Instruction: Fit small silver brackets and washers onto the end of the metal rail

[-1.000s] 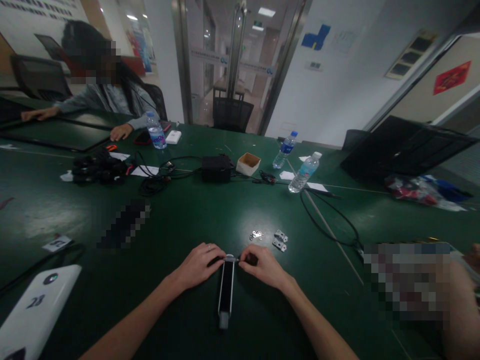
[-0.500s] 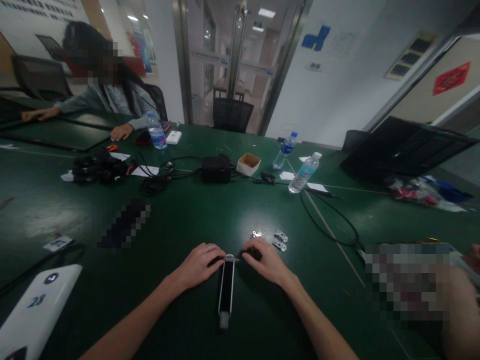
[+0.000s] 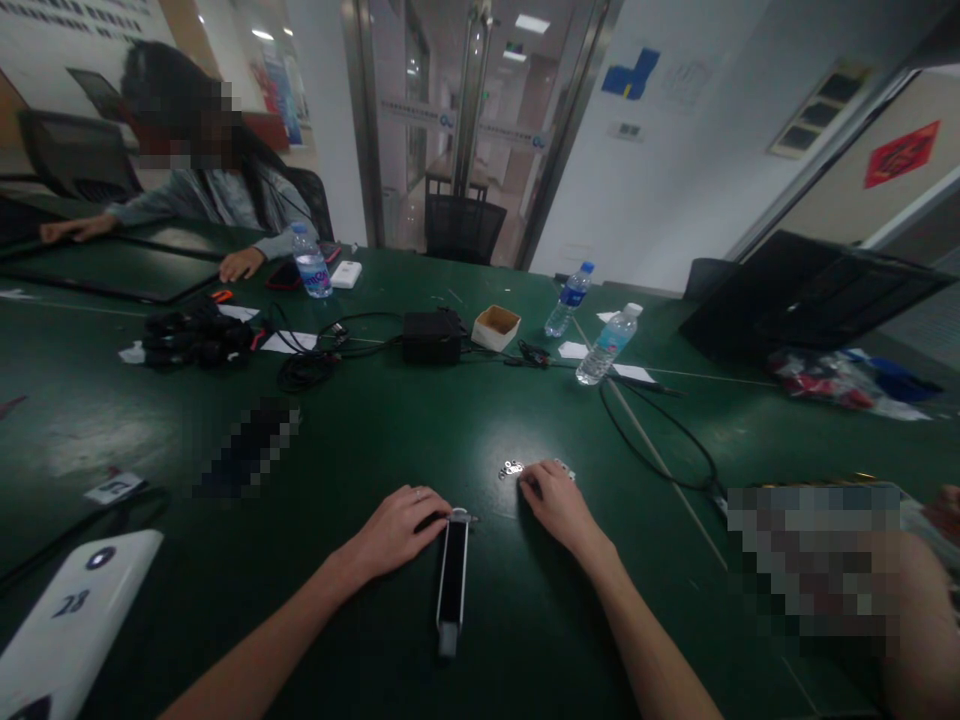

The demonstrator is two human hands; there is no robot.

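A long black bar with silver edges [image 3: 452, 585] lies on the green table [image 3: 420, 430], pointing away from me. My left hand [image 3: 397, 528] rests at its far end, fingers curled against the small metal piece there. My right hand [image 3: 553, 502] lies further right, its fingers reaching onto the small metal brackets [image 3: 564, 468], which it partly hides. A little pile of small silver parts [image 3: 511, 468] sits just left of those fingertips. I cannot see whether the right fingers have pinched anything.
A white device [image 3: 67, 625] lies at the near left. Black cables [image 3: 660, 440] loop to the right. Further back stand water bottles [image 3: 606, 346], a small cardboard box [image 3: 496, 326] and a black box [image 3: 432, 336]. Another person [image 3: 202, 190] sits at the far left.
My right hand left the bar's far end and moved right and away to the metal brackets. My left hand and the bar stayed in place.
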